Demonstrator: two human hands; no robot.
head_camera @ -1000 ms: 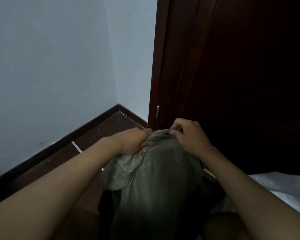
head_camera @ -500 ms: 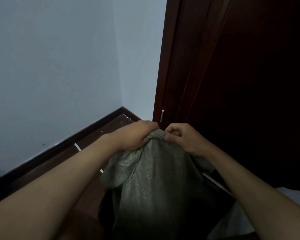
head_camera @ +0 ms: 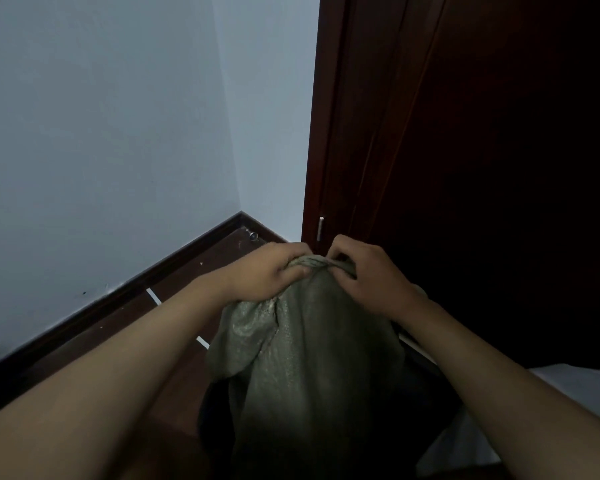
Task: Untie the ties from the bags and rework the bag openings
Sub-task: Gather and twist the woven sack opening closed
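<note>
A grey-green woven bag (head_camera: 309,358) stands upright in front of me, its top bunched into a twisted neck (head_camera: 314,262). My left hand (head_camera: 271,275) grips the left side of that neck, thumb pressed on the fabric. My right hand (head_camera: 364,275) pinches the right side of the neck with curled fingers. The two hands almost meet at the top of the bag. A loose flap of the bag (head_camera: 243,337) hangs below my left hand. No tie shows; the hands hide the very top of the neck.
A dark wooden door (head_camera: 465,150) and its frame rise right behind the bag. A pale wall (head_camera: 101,133) with a dark skirting board (head_camera: 118,292) runs on the left above a brown floor (head_camera: 174,296). A white bag (head_camera: 582,386) lies at the lower right.
Both hands have drawn closer together on the bag's top, bunching it into a tighter twisted neck. The view has shifted slightly, so the white bag shows less.
</note>
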